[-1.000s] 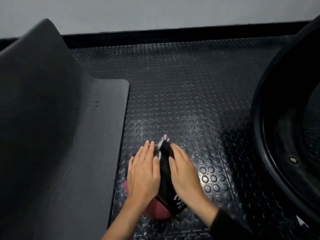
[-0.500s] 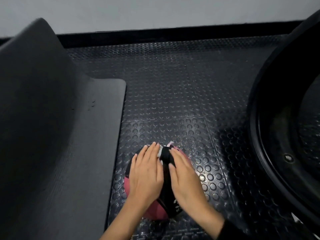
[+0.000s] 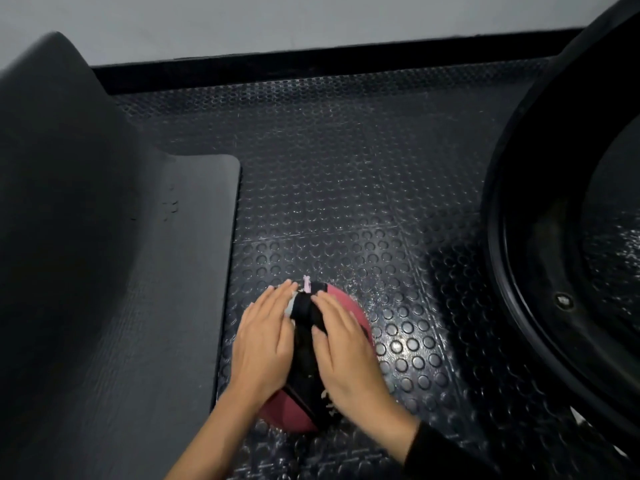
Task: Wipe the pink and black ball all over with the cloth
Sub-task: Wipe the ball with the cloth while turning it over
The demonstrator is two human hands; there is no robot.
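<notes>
Head view: left hand (image 3: 265,344), right hand (image 3: 346,348) flat on ball (image 3: 287,407), fingers (image 3: 275,301) straight; cloth (image 3: 292,307) bunched under left fingertips (image 3: 285,288). Wiping looks midway; underside on floor (image 3: 346,202) likely unwiped.

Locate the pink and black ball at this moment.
In the head view the pink and black ball sits low and centre on the studded floor, under the left hand and right hand, just right of the dark mat.
</notes>
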